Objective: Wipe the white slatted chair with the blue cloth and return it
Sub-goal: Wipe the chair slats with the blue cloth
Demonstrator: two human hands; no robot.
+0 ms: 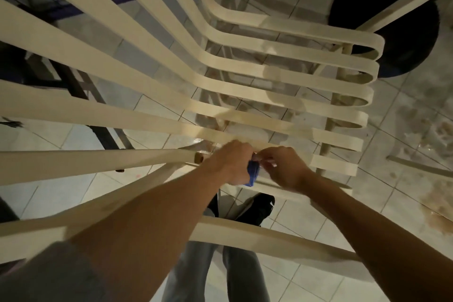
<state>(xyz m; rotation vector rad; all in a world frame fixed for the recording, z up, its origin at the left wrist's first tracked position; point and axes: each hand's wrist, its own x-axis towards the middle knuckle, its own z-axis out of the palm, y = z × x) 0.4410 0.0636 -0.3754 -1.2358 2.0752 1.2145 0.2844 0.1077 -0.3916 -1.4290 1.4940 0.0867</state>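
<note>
Pale floor tiles (49, 193) show through the gaps of the chair (245, 73), with brown stains (436, 213) on them beyond its front edge and a dark round thing (392, 19) past its far corner. The view looks straight down through the slats. Both hands meet at one of the chair's nearer slats, about where seat and back join. The left hand (231, 162) is curled round the cloth (253, 174), a small blue bunch hanging below its palm, just under that slat. The right hand (286, 169) is bent at the wrist with its fingers drawn together at the cloth's upper end. They seem to pinch it, though blur hides the exact contact. Both forearms reach in over the chair's near rail, and a black shoe (259, 206) stands on the tiles beneath it. By my reading the wiping is under way, with the cloth being regripped or threaded round this slat. The next move likely calls for one firm hold on the cloth and a stroke drawn along the slat's length, pressing on its top and edges. The other hand could then steady the chair, since many slats remain and the return is not yet due.
</note>
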